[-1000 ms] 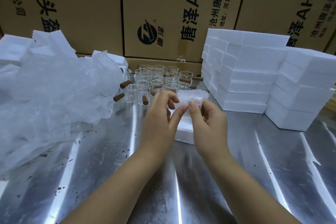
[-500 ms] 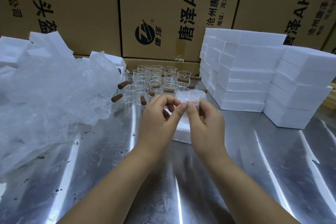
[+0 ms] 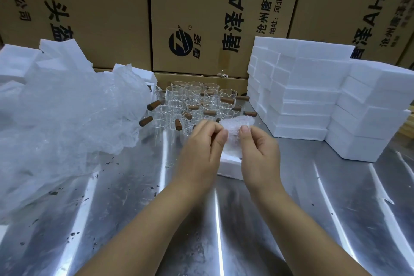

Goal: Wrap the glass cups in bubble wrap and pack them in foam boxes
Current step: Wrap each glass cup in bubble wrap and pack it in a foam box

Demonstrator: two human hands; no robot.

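Seen from my head, my left hand (image 3: 201, 148) and right hand (image 3: 259, 152) both pinch the bubble-wrapped cup (image 3: 235, 127) with curled fingers and thumbs, holding it just above a single foam box (image 3: 230, 166) on the steel table (image 3: 134, 208). Behind it stand the bare glass cups (image 3: 192, 101) with brown handles. A heap of bubble wrap (image 3: 62, 119) lies to their left and the stacked foam boxes (image 3: 313, 101) to their right.

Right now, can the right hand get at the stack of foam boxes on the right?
Probably yes: only bare metal table lies between the right hand and the stacked foam boxes. But that hand is pinching the bubble-wrap bundle together with the left hand, so it is not free.
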